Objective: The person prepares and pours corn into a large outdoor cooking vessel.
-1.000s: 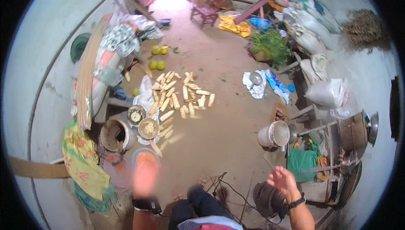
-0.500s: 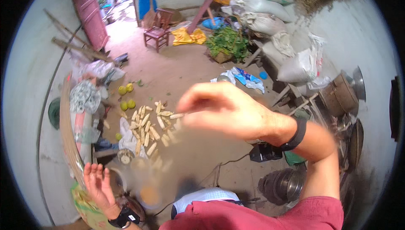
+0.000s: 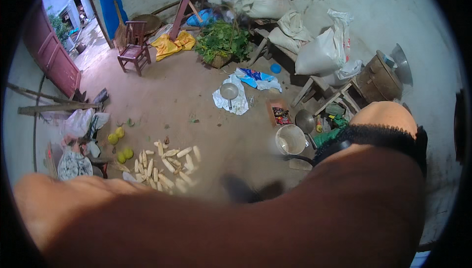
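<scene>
My right hand (image 3: 221, 228) is very close and fills the lower part of the view from left to right. A frilly-edged black wristband (image 3: 373, 142) circles the wrist, with bare forearm (image 3: 383, 113) showing beyond it. Rounded skin folds or knuckles show at the far left, but the fingers cannot be made out, nor whether they hold anything. My left hand is out of view. Just above the hand's edge in the picture, pale corn cobs (image 3: 169, 163) lie loosely on the floor, partly covered by it.
Greenish-yellow round fruits (image 3: 119, 132) lie beside the cobs. A small pan (image 3: 229, 91) rests on plastic sheeting; a white bucket (image 3: 290, 139) stands to its right. Farther off are a wooden chair (image 3: 134, 51), a basket of leaves (image 3: 223, 42) and stacked sacks (image 3: 319, 51).
My right hand has come much closer, now covering the lower view. My left hand has gone out of sight. The view has shifted, revealing the pan and bucket.
</scene>
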The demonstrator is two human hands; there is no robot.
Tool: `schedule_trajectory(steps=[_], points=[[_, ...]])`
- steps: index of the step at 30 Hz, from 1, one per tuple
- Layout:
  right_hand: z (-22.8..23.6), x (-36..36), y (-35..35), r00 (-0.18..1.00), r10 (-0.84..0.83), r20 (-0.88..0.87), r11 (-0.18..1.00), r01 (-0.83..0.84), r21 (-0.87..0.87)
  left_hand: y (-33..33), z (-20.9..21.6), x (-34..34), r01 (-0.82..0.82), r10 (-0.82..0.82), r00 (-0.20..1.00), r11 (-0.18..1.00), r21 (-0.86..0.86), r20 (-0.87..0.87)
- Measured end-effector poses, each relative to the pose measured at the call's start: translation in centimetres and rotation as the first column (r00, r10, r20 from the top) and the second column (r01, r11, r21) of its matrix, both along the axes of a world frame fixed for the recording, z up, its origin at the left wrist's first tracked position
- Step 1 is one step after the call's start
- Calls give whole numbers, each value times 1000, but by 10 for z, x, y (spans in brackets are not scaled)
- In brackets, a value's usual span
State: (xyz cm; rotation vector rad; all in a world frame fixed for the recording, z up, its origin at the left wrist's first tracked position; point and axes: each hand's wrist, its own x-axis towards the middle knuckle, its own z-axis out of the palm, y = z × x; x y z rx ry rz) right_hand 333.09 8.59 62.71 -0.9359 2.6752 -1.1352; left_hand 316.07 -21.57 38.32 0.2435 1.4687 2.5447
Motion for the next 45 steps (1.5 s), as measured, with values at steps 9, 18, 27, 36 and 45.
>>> schedule_trajectory(steps=[9, 18, 27, 36, 45], points=[[-11, -81, 167, 994, 105, -7, 994, -105, -5, 167, 7, -77, -27, 27, 1000, 1000, 9, 4], [-34, -192, 314, 988, 58, 144, 962, -17, -271, 253, 31, -137, -76, 75, 996, 997, -20, -44], [-90, -415, 464, 779, -363, 512, 520, 625, -583, 339, -17, -270, 71, -69, 997, 938, -339, 18], [-145, -632, 454, 837, -198, 510, 349, 546, -761, 371, -237, -382, 709, -623, 626, 205, -675, 468], [-180, -758, 480, 774, -185, 606, 262, 633, -728, 416, -311, -433, 668, -705, 432, -169, -724, 563]])
